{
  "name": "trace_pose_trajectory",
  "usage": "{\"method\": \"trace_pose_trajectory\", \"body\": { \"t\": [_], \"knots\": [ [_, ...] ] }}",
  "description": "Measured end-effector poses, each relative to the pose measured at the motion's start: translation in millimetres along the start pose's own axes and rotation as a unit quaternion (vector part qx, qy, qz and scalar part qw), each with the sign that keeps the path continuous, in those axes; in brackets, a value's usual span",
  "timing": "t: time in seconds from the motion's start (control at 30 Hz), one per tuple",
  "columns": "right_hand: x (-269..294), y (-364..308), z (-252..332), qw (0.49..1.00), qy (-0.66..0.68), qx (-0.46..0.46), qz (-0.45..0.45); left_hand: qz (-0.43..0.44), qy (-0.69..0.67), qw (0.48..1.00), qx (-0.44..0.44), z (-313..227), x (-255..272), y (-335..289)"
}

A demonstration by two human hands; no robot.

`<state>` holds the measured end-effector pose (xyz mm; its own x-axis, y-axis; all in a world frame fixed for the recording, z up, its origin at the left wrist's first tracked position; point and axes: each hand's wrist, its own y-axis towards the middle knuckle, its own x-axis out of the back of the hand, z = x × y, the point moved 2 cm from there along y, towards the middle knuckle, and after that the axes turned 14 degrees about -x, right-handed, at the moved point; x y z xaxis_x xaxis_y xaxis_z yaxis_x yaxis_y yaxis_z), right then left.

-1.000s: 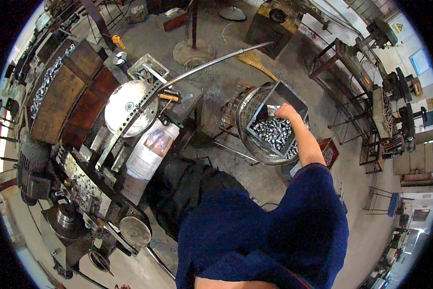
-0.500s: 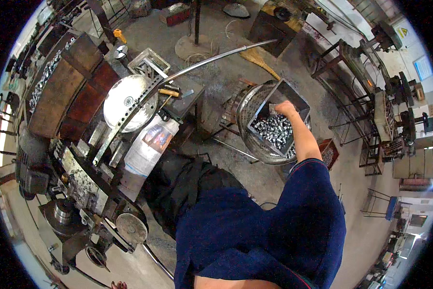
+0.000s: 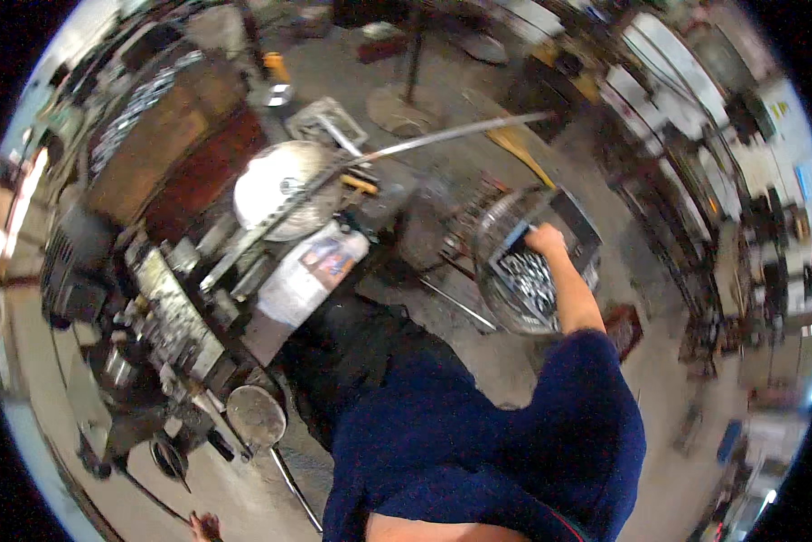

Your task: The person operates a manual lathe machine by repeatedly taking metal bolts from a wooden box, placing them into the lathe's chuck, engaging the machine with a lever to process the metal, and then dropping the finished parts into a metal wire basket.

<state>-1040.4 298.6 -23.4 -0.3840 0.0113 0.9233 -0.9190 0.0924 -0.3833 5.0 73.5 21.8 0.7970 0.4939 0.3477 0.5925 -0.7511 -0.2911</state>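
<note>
My right hand (image 3: pixel 546 240) reaches into a grey rectangular bin (image 3: pixel 585 228), its fingers closed; whatever they hold is hidden and blurred. Small shiny metal parts (image 3: pixel 525 276) lie heaped in the bin beside that hand. The bin rests in a round perforated metal basket (image 3: pixel 489 287). At the lower left edge, my left hand (image 3: pixel 205 527) appears closed around the end of a thin lever (image 3: pixel 153 495) coming from the machine (image 3: pixel 175 303), though its fingers are partly blurred.
A round white disc (image 3: pixel 275 190) and a long perforated metal bar (image 3: pixel 424 140) stand over the machine's far end. A printed sheet (image 3: pixel 311 275) lies by my dark apron. Beyond the basket lies a straw broom (image 3: pixel 519 155); a reddish box (image 3: pixel 624 330) stands at its right.
The whole view has shifted and blurred, with the bin and machine lower in the picture. My right hand stays in the bin; my left hand stays at the lever's end.
</note>
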Motion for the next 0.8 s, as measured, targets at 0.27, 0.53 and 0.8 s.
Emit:
{"method": "trace_pose_trajectory", "body": {
  "t": [0.27,0.53,0.8],
  "knots": [
    [-79,115,-33,0.897,-0.247,0.338,-0.142,0.102,0.009,0.976,-0.191,-72,-53,-94],
    [-54,161,-73,0.881,-0.166,0.401,-0.187,0.077,-0.025,0.981,-0.175,-71,-59,-103],
    [74,-23,-9,0.751,0.576,0.272,0.175,0.083,-0.05,0.98,-0.174,-65,-54,-103]
  ]
}}
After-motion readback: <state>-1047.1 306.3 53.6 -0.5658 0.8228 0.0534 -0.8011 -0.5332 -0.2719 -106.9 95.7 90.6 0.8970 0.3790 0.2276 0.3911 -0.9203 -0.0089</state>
